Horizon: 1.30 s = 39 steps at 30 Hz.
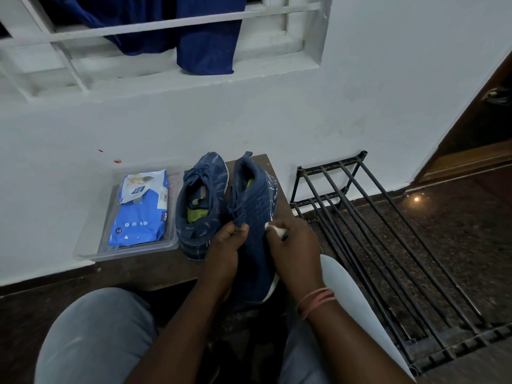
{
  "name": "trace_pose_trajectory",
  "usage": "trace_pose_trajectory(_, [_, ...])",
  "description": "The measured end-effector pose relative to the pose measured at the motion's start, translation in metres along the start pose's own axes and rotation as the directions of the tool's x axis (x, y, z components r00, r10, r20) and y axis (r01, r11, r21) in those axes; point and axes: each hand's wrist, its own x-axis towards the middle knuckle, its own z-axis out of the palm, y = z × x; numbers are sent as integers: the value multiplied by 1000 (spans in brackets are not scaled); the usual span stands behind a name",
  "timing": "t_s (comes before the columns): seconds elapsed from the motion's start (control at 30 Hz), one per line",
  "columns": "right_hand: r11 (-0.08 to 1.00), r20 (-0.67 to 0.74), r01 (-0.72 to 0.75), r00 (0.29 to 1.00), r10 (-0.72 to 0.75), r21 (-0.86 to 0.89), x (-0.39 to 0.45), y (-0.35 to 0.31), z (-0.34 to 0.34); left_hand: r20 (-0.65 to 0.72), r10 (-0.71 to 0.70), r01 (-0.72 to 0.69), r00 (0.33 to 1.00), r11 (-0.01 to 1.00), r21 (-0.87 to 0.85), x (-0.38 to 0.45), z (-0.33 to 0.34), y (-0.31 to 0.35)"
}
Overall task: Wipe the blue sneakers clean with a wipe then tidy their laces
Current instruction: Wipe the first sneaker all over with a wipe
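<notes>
The left hand (224,249) is gripping the near sneaker (256,217) at its lace area, fingers curled over the upper; the right hand (293,245) is pinching a small white wipe (275,228) against that shoe's right side, though whether the wipe is folded or bunched is hard to tell; the second sneaker (201,200) is lying just beside it on the low wooden table (155,268); a wipes pack (141,209) is sitting in a clear tray (88,254) to the left.

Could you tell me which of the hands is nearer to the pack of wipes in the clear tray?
Left. The left hand grips the sneaker beside the pack of wipes; the right hand, pinching a wipe, sits farther away.
</notes>
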Motion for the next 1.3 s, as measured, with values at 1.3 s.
trace_pose_trajectory(1.3, [989,42,60,997,-66,134,-1,-3,2,13,3,-2,1000,996,-94,2,-2,-4])
